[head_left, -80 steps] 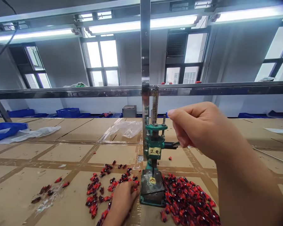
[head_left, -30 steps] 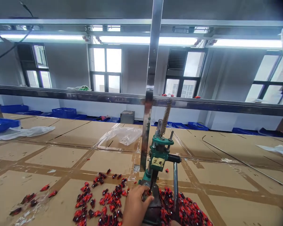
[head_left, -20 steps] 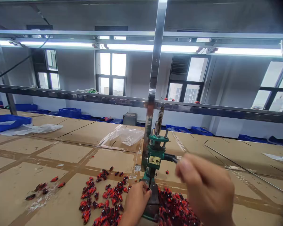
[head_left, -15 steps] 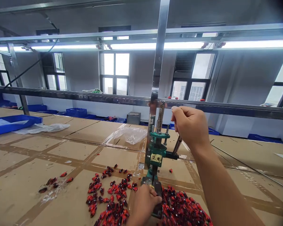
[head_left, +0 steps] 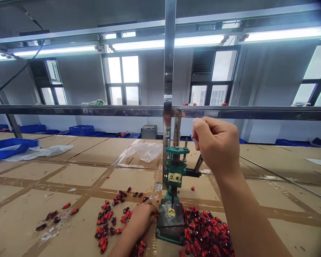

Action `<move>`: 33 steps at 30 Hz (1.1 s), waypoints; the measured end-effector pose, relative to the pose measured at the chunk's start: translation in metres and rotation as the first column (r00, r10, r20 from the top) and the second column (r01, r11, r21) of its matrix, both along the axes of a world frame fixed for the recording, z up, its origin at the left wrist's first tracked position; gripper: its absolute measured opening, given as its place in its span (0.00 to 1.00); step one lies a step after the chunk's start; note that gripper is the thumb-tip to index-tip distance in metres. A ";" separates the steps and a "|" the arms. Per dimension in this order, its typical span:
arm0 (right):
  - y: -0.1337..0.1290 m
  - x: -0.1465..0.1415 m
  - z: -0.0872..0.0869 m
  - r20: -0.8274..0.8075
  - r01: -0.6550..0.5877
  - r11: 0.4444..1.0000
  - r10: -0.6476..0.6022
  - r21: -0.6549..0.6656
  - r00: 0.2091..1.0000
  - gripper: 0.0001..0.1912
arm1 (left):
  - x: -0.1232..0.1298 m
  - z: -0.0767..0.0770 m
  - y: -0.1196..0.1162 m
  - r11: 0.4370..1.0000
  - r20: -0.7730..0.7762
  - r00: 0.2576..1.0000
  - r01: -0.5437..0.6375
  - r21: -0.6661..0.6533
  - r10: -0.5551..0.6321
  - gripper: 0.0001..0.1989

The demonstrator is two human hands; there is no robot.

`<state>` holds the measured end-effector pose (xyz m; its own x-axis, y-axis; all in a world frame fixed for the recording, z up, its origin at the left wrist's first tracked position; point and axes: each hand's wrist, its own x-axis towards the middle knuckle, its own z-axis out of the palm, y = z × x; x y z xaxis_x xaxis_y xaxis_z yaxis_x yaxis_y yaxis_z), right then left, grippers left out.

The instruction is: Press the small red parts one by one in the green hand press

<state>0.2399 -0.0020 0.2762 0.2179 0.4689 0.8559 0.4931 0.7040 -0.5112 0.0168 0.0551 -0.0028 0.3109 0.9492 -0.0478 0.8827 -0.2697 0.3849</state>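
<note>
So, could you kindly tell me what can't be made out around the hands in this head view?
In the head view:
What the right hand pinches, if anything: its own fingers hide it.
Whether the left hand holds anything: its palm hides that.
The red-and-black pieces: too small to identify, and the lower edge cuts off the pile.
The yellow spot on the green hand press: too small to tell.
</note>
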 end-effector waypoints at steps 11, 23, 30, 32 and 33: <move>0.001 0.001 -0.002 -0.023 -0.043 0.998 0.044 0.050 0.999 0.22 | 0.008 -0.009 -0.007 0.995 0.548 0.837 0.072 -0.075 -0.019 0.18; 0.002 0.001 -0.003 -0.053 -0.064 0.992 0.070 0.110 0.996 0.22 | 0.055 -0.025 -0.004 0.994 0.614 0.789 -0.035 0.102 -0.035 0.08; 0.004 -0.003 0.000 -0.098 -0.069 0.992 0.080 0.106 0.992 0.21 | 0.055 -0.031 -0.006 0.991 0.620 0.783 -0.046 0.124 -0.041 0.06; 0.002 -0.003 -0.002 -0.108 -0.077 0.992 0.088 0.103 0.990 0.22 | 0.056 -0.033 -0.005 0.991 0.633 0.774 -0.055 0.123 -0.036 0.06; 0.001 -0.004 -0.003 -0.107 -0.083 0.991 0.094 0.100 0.990 0.22 | 0.057 -0.034 -0.005 0.991 0.635 0.772 -0.061 0.118 -0.028 0.06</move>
